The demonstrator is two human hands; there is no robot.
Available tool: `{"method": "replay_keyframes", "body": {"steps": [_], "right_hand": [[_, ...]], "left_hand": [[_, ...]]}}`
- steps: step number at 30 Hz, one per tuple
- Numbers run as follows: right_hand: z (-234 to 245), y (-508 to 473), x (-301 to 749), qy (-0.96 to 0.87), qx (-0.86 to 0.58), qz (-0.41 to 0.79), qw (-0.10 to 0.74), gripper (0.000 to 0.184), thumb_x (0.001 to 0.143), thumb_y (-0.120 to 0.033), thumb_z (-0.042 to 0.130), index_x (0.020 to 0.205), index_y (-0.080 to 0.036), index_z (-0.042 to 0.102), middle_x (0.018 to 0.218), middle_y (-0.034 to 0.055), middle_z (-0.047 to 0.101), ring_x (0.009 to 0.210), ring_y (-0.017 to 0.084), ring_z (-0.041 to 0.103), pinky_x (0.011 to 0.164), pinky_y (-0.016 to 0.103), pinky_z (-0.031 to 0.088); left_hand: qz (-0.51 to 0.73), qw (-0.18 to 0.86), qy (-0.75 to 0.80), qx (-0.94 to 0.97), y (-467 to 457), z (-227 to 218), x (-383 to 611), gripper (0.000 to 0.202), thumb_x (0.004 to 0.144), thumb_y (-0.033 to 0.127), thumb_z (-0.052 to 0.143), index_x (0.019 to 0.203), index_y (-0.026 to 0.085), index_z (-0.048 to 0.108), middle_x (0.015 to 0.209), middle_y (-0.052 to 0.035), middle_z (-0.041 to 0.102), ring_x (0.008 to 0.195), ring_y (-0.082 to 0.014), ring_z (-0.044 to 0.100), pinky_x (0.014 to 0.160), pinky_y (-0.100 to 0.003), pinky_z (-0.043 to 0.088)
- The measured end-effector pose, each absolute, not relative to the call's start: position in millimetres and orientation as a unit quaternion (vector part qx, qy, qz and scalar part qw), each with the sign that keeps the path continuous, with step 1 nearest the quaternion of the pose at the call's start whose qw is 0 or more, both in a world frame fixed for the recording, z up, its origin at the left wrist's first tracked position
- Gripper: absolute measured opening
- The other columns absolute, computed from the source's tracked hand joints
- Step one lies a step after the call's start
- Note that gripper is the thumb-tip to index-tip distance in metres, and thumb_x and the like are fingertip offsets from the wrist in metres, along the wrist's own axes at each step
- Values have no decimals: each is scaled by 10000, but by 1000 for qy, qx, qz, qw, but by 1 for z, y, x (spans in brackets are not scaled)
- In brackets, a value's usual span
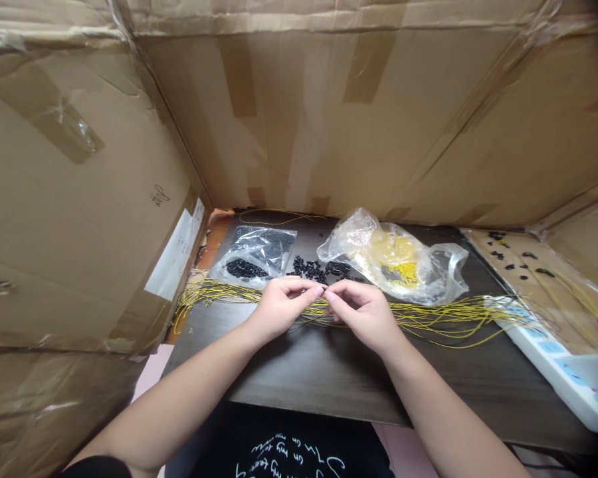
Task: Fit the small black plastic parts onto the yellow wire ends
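Observation:
My left hand [282, 307] and my right hand [361, 312] meet fingertip to fingertip over the middle of the dark table [289, 372]. Both are pinched closed. Something small and dark sits between the fingertips, too small to make out. Beneath my hands a bundle of thin yellow and black wires [438, 315] runs across the table from left to right. Just beyond my fingers lies a loose heap of small black plastic parts [309, 269].
A clear bag of black parts [259, 252] lies back left. An open plastic bag with yellow parts [403, 262] lies back right. A white power strip [553, 358] runs along the right side. Cardboard walls [289, 133] enclose the table. More black bits lie on cardboard [515, 255] at right.

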State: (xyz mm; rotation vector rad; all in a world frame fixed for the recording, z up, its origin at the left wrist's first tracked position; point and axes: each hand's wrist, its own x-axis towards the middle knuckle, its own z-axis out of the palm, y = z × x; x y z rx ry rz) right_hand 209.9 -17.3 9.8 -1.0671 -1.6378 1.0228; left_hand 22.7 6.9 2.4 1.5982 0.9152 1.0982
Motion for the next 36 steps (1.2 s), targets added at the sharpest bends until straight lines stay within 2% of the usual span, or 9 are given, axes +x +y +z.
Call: {"method": "replay_keyframes", "body": {"steps": [5,11,21,28,36], "right_hand": [[9,-17,210,-648,-437,417,463,235,920,-395,659,870,-167,687,673,13,656,563,120,596,534,245,499],[7,-17,213,-607,-441,373,545,186,873,-314,734,1019,-209,684,807,24,703,743,148,682,667,265,569],[6,-26,211,-661,-377,309,571,183,879,-170,733,1033,-268,742,904,12,748,667,116,663,605,265,563],[12,-29,207,-698,-344,246,578,262,849,-76,731,1023,-272,747,953,18,701,782,135,672,644,275,570],[19,-32,206,-711,-335,220,578,292,829,-51,739,1030,-263,746,927,18,711,813,151,667,669,285,561]], "left_hand": [[433,425,383,697,5,5,22,288,906,388,638,858,152,796,765,-55,728,673,-139,599,638,-248,462],[450,520,393,611,4,5,24,367,836,473,723,926,122,782,774,-64,744,622,-129,603,603,-238,478],[532,483,334,610,-3,13,22,203,853,347,754,955,182,814,880,-81,794,756,-160,725,705,-252,580],[538,442,314,646,-6,15,21,134,869,274,747,972,221,815,876,-65,794,763,-148,733,682,-230,581],[522,475,315,634,-8,15,22,149,860,317,759,954,217,819,878,-78,793,743,-155,725,683,-248,589]]}}
